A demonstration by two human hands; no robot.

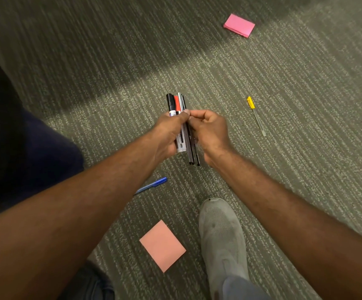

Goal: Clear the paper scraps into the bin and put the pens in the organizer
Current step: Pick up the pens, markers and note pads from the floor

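Pens (181, 126) bunched in left hand (168, 135), fingers curled round; right hand (210, 133) pinches them, likely squaring ends. Yellow pen (255, 114) left on carpet (305, 148).

We see both hands over the carpeted floor (305, 105). Left hand (169, 135) grips a bundle of pens and markers (181, 126); right hand (210, 135) pinches the bundle's thin pens. On the floor: yellow-capped pen (255, 114), blue pen (152, 185), pink sticky pad (239, 25), salmon sticky note (162, 245), grey shoe (221, 234).
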